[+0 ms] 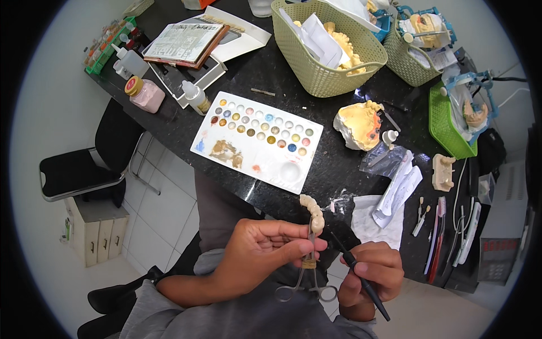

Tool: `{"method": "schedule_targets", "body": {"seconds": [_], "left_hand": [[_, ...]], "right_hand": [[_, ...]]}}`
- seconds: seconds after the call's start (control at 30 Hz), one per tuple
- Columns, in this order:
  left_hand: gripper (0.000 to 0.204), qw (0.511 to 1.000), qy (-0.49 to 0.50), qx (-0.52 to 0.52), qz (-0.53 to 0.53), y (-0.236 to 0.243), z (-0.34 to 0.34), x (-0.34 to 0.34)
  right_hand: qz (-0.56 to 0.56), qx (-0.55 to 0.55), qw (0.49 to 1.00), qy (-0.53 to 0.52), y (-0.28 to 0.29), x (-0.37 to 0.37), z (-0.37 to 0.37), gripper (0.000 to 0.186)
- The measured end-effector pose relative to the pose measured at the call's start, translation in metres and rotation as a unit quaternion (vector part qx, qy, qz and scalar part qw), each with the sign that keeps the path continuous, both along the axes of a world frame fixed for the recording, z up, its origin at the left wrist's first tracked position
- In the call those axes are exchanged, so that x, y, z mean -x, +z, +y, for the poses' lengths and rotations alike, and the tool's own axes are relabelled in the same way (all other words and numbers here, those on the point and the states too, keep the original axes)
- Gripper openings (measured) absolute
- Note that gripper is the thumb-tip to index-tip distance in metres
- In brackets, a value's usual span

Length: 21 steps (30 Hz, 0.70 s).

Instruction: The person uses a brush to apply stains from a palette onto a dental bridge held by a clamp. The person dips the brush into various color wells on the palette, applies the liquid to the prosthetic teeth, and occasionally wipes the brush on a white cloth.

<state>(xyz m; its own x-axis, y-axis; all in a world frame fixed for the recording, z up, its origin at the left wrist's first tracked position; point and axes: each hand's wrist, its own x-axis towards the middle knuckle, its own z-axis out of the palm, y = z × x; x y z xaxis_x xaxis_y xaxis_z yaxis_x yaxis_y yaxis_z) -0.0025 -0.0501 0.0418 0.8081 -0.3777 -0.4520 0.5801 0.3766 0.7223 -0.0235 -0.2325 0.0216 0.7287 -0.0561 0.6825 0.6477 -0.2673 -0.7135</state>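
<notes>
My left hand [265, 251] is closed on a metal locking forceps [305, 282] whose finger loops hang below the palm. At the tip of the forceps sits a curved row of cream-coloured dental crowns [313, 213], a dental bridge by its look. Between the fingers of my right hand [372, 277] is a thin black brush [361, 272], its tip pointing up and left toward the bridge but apart from it. Just beyond the hands lies a white porcelain palette [265, 172] with rows of coloured wells and brown smears.
A plaster dental model [358, 125] stands right of the palette, near crumpled papers [400, 189] and a tissue [367, 217]. Toothbrushes [437, 240] lie at the right. Baskets [327, 68] of models fill the back. Bottles [196, 97] and a pink powder jar [145, 96] stand left.
</notes>
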Motion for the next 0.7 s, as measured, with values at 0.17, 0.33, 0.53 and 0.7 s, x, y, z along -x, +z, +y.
{"method": "schedule_targets", "body": {"seconds": [0.17,0.33,0.53,0.7], "left_hand": [[0.018,0.996,-0.003,0.071,0.061,0.0052,0.004,-0.0009],[0.02,0.991,-0.006,0.105,0.088,0.0068,0.0041,-0.0001],[0.022,0.992,0.015,0.104,0.072,0.0037,0.0037,-0.0004],[0.021,0.991,0.031,0.12,0.053,0.001,0.0035,0.0009]], "right_hand": [[0.014,0.032,0.999,0.01,0.0006,0.0016,-0.0012,0.021],[-0.001,0.0,1.0,0.005,0.0,-0.0019,0.0008,0.025],[-0.004,-0.022,1.0,0.006,-0.003,0.0008,0.0014,0.023],[0.006,0.009,1.0,-0.003,-0.0003,-0.0021,0.0021,0.023]]}}
